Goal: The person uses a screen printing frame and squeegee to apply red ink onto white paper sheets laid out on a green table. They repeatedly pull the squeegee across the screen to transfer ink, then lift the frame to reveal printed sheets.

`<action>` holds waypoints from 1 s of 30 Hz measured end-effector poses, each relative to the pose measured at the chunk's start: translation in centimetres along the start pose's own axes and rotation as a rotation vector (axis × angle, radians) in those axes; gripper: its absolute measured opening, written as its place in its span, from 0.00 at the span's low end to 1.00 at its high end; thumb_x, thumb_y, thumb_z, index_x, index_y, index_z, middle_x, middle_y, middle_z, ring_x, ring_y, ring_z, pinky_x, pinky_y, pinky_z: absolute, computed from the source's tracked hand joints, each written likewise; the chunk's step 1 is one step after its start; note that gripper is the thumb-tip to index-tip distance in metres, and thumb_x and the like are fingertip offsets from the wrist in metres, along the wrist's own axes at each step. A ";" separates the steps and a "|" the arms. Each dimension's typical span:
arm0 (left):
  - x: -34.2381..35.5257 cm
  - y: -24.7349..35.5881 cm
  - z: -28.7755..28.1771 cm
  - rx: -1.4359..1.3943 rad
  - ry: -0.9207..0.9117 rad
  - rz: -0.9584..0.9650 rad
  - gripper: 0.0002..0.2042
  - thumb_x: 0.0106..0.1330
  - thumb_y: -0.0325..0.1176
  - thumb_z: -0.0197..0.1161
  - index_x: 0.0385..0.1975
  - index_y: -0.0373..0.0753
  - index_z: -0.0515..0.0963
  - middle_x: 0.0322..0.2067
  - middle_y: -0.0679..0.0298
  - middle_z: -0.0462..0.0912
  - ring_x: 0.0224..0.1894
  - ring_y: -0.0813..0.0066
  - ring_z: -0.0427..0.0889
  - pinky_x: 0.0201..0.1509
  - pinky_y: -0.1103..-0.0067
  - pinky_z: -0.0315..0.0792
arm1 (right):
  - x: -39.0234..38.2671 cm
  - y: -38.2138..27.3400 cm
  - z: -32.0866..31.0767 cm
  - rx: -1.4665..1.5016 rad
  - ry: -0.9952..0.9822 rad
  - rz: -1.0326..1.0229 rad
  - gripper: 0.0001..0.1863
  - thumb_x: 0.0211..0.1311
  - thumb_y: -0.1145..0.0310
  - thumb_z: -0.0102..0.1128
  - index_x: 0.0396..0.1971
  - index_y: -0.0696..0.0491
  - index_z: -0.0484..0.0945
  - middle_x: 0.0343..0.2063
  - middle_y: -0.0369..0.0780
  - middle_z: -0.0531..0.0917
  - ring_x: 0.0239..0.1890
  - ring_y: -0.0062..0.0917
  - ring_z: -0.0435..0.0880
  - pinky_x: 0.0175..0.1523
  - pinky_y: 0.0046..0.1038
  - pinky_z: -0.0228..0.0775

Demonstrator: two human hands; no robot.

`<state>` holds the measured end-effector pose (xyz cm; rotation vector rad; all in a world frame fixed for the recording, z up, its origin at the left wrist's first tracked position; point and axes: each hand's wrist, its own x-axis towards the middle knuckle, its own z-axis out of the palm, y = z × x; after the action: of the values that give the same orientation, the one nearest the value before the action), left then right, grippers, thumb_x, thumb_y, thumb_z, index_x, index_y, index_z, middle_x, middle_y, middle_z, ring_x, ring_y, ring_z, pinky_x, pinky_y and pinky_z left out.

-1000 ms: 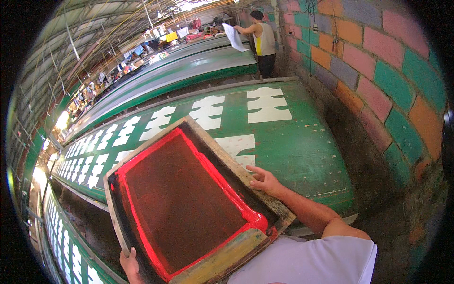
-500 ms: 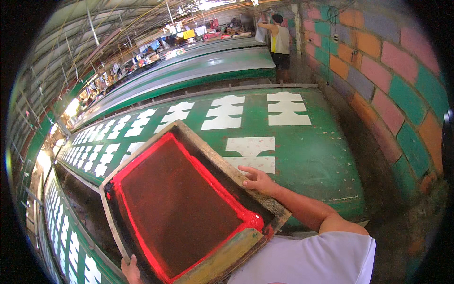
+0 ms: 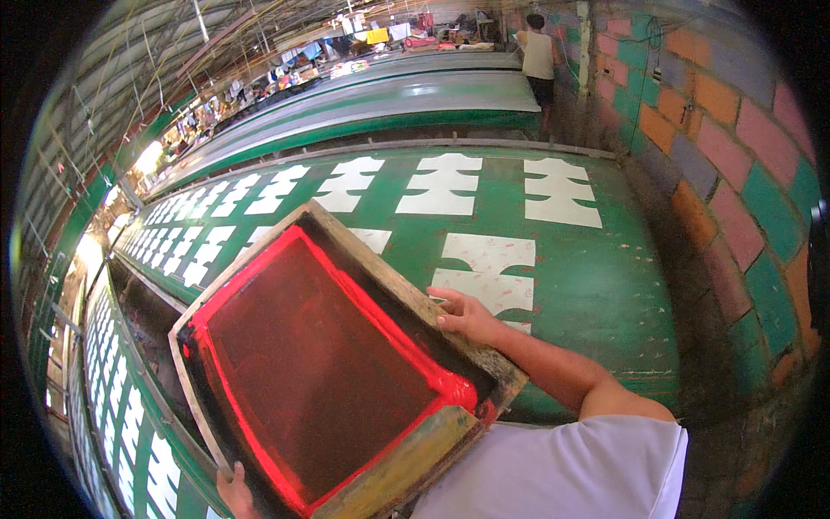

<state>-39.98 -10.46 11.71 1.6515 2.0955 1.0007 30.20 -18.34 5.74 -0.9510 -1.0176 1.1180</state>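
Observation:
A wooden-edged printing screen is tilted in front of me, its dark mesh bordered by wet red ink. The thickest ink sits at the corner nearest my right arm. My right hand grips the screen's right-hand wooden edge, thumb and fingers around it. Low on the opposite side, my left hand is closed on the frame edge, only partly in view. Along the near side of the mesh runs a stained yellow-green strip. White cut fabric pieces with small reddish prints lie on the green table beyond my right hand.
A long green printing table carries rows of white pieces. Another such table stands at left. Farther back are more long tables and a person. A multicoloured block wall borders the right side.
The table and wall have shifted right in view, while the screen sits slightly farther left. My right hand's fingers have drawn in on the frame edge. The distant person's raised arm has come down.

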 end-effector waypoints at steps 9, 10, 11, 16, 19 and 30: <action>1.6 -4.7 -4.2 -0.113 0.107 -0.088 0.26 0.72 0.46 0.77 0.56 0.27 0.85 0.46 0.45 0.93 0.51 0.53 0.91 0.59 0.62 0.80 | 6.3 1.2 9.9 -0.094 -0.008 0.009 0.44 0.73 0.73 0.70 0.86 0.54 0.63 0.66 0.50 0.86 0.63 0.33 0.88 0.70 0.36 0.80; 1.7 -5.9 -4.7 -0.134 0.123 -0.141 0.26 0.71 0.46 0.78 0.55 0.28 0.85 0.46 0.45 0.92 0.51 0.54 0.91 0.59 0.62 0.80 | 7.2 1.3 11.2 -0.112 -0.070 -0.040 0.44 0.73 0.73 0.70 0.86 0.56 0.63 0.66 0.50 0.86 0.64 0.33 0.88 0.71 0.37 0.79; 2.0 -6.8 -5.6 -0.125 0.135 -0.189 0.26 0.70 0.47 0.79 0.55 0.29 0.85 0.45 0.46 0.92 0.49 0.54 0.91 0.58 0.62 0.80 | 7.7 0.8 12.5 -0.131 -0.067 -0.040 0.45 0.73 0.73 0.70 0.86 0.57 0.62 0.67 0.50 0.86 0.64 0.33 0.88 0.71 0.37 0.79; 1.5 -11.8 -10.1 -0.134 0.230 -0.308 0.25 0.68 0.50 0.80 0.48 0.31 0.86 0.42 0.42 0.91 0.48 0.49 0.92 0.57 0.59 0.81 | 12.4 1.6 20.0 -0.184 -0.253 -0.108 0.46 0.73 0.70 0.70 0.86 0.61 0.60 0.69 0.50 0.84 0.66 0.33 0.87 0.73 0.37 0.77; -0.7 -14.3 -12.2 -0.158 0.311 -0.361 0.27 0.68 0.53 0.79 0.49 0.32 0.86 0.42 0.42 0.91 0.49 0.48 0.92 0.58 0.58 0.81 | 14.8 2.5 23.8 -0.170 -0.356 -0.089 0.46 0.75 0.68 0.70 0.87 0.62 0.59 0.71 0.51 0.83 0.68 0.34 0.85 0.75 0.37 0.75; -16.0 -18.4 -20.0 -0.030 0.579 -0.793 0.30 0.69 0.55 0.80 0.56 0.33 0.87 0.47 0.46 0.93 0.51 0.54 0.92 0.60 0.60 0.83 | 24.8 12.1 42.1 -0.081 -0.899 -0.007 0.45 0.81 0.58 0.66 0.87 0.62 0.58 0.80 0.51 0.70 0.79 0.40 0.72 0.85 0.42 0.59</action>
<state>-60.89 -34.12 10.68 0.3914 2.6993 1.2681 -9.92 11.83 9.04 -0.4762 -1.7871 1.5482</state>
